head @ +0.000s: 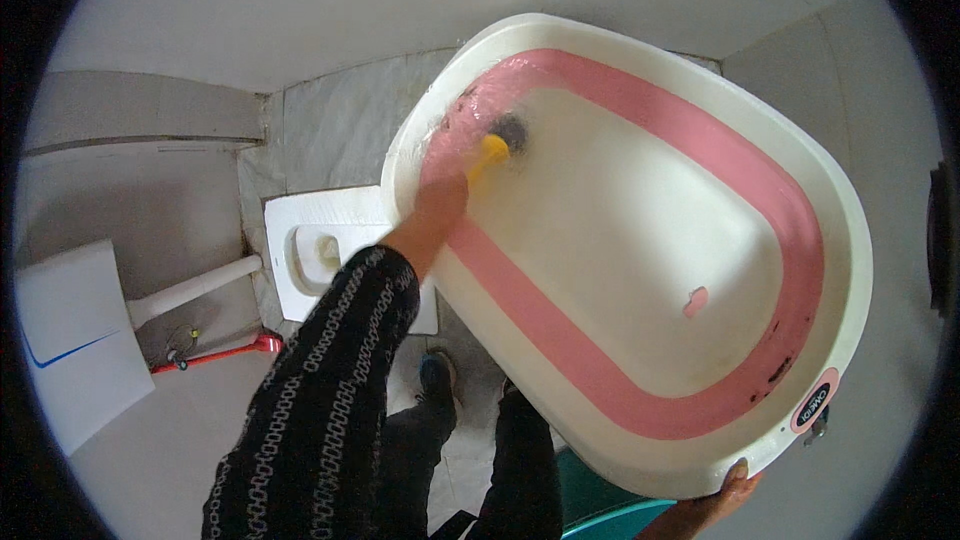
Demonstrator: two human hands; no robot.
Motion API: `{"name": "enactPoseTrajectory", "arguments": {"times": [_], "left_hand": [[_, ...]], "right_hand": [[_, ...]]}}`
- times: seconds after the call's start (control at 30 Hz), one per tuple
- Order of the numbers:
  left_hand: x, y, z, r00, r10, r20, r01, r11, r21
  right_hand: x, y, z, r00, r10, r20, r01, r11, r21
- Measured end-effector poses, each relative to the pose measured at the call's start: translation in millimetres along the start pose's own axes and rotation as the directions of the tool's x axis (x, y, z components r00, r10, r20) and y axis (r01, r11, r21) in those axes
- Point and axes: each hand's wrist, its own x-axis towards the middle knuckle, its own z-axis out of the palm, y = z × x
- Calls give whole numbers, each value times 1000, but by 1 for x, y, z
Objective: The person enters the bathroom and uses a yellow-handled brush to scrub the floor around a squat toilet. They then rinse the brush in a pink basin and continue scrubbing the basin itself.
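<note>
A white baby bathtub [615, 217] with a pink inner band [701, 142] is tilted up before me. My left hand [442, 201] reaches over its near left side and grips a yellow-handled scrubber [492, 150]. The scrubber's dark, blurred head rests at the tub's far left end, where the wet pink band shines. At the lower right, my right hand [731, 495] holds the tub's outer rim, with the thumb on top. Dark marks spot the pink band at both ends. A small pink piece [696, 301] sits on the tub's inner floor.
A white squat toilet [311, 247] is set in the tiled floor left of the tub. Below the tub's near edge stands a teal basin [600, 502]. A red-handled tool [225, 354], a white pipe [196, 289] and a white cistern [82, 345] are by the left wall.
</note>
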Motion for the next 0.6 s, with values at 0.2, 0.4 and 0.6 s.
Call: {"name": "enactPoseTrajectory", "arguments": {"times": [0.2, 0.4, 0.6], "left_hand": [[5, 19, -71, 969, 59, 240, -110, 973, 202], [-33, 32, 8, 985, 38, 170, -8, 985, -175], [-103, -29, 23, 965, 75, 253, 122, 724, -679]], "right_hand": [[-5, -4, -19, 996, -15, 83, 16, 1000, 0], [-17, -13, 5, 998, -27, -57, 33, 995, 94], [-24, -18, 11, 983, -180, -42, 185, 947, 265]]}}
